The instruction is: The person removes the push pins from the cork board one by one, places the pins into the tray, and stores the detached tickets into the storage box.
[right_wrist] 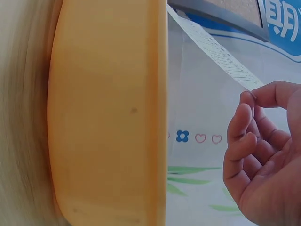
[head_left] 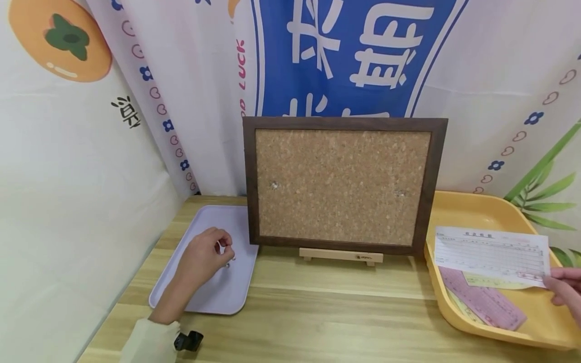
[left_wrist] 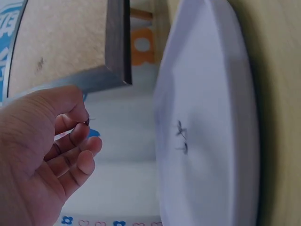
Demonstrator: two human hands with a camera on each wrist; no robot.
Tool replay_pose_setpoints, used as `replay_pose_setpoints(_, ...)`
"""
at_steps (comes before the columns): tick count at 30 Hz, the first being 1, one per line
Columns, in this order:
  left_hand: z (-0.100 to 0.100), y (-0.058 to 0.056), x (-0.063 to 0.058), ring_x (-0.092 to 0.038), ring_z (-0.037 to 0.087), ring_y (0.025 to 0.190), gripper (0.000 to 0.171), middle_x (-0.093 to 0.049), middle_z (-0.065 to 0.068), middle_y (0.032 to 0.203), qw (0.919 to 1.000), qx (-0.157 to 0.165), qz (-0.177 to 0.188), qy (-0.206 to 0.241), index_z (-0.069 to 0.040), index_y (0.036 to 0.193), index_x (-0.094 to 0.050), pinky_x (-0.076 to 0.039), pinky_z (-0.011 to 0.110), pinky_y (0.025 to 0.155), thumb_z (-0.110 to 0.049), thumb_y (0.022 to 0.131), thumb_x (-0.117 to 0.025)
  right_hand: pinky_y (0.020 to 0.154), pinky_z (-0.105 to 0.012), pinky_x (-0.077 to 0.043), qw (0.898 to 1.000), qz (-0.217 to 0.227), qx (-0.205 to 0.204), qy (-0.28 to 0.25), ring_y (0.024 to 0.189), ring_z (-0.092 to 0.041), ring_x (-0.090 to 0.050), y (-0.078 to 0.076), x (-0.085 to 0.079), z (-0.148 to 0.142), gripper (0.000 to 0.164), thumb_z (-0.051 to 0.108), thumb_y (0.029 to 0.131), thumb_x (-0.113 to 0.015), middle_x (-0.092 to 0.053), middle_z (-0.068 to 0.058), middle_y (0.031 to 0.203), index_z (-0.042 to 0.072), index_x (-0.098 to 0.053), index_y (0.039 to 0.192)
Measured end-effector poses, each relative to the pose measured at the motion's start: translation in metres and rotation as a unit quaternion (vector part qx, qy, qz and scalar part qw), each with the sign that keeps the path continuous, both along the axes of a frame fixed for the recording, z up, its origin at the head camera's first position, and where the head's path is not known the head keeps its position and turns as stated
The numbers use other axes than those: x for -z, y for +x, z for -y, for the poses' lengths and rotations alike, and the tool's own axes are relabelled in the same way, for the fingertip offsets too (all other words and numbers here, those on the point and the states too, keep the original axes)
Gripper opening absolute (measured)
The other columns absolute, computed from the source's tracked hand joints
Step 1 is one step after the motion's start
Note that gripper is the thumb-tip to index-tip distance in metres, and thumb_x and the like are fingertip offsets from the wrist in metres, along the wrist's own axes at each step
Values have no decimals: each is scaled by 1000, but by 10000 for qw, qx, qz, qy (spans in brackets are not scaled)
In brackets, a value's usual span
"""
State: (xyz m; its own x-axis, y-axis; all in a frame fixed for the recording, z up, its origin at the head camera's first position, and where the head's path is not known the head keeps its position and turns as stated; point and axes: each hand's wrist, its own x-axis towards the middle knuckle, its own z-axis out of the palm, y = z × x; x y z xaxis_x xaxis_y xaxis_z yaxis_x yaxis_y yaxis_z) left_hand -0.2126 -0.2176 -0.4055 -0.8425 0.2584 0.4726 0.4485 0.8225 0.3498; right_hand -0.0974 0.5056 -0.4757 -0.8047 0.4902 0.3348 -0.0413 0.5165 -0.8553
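Note:
Over the lavender tray (head_left: 213,297), my left hand (head_left: 201,259) pinches a small pushpin (left_wrist: 87,121) between thumb and forefinger, its thin point sticking out. A couple of loose pushpins (left_wrist: 182,133) lie on the tray below. At the far right, my right hand (head_left: 566,290) pinches the lower right corner of a white printed form (head_left: 492,254). The form is held up over the yellow bin (head_left: 472,206), and in the right wrist view it slants away from the fingertips. Between the hands stands a cork board (head_left: 340,186) in a dark wooden frame.
Pink slips (head_left: 485,300) and yellow ones lie in the bin, partly covered by the form. A small wooden stand (head_left: 340,255) supports the board. Two small shiny spots show on the cork, left and right. A printed curtain (head_left: 204,101) hangs behind the wooden table (head_left: 327,307).

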Motion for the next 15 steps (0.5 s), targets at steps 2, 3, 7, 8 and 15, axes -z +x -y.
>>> replay_pose_setpoints(2,3,-2,2,-51,11,66,16,-58,-1,76,9999,-55,92,-41,-14,78,-65,-45,31,59,0,74,-72,42,-18,-43,9998,208,49,52,51,-1,-51,-11,24,-33,43,-6,95,-57,-58,31,74,37,-62,87)
replay_pose_setpoints(3,4,-3,3,-51,12,66,16,-59,0,76,9999,-74,128,-60,-14,78,-65,-45,31,59,0,74,-72,42,-19,-44,9995,282,39,109,51,-1,-52,-14,33,-43,44,-4,96,-57,-58,32,74,38,-60,87)
replay_pose_setpoints(7,9,-6,6,-52,13,67,14,-59,2,76,9995,-144,241,-132,-13,77,-65,-45,32,59,0,74,-72,41,-21,-43,9990,451,-8,68,49,-2,-51,-8,14,-25,43,-6,95,-54,-58,28,70,34,-64,84)
replay_pose_setpoints(8,10,-7,7,-52,13,67,14,-60,2,76,9994,-157,270,-144,-12,77,-65,-45,32,59,0,74,-72,41,-21,-43,9986,502,10,160,49,-3,-51,-5,6,-15,36,-6,95,-54,-57,28,69,27,-67,85)
replay_pose_setpoints(15,16,-6,12,-51,14,66,15,-59,4,74,9984,-243,470,-198,-12,76,-65,-44,33,59,0,73,-74,40,-18,-41,9990,-296,-308,87,45,1,-50,-3,17,-9,50,-12,93,-57,-63,28,68,36,-66,85)
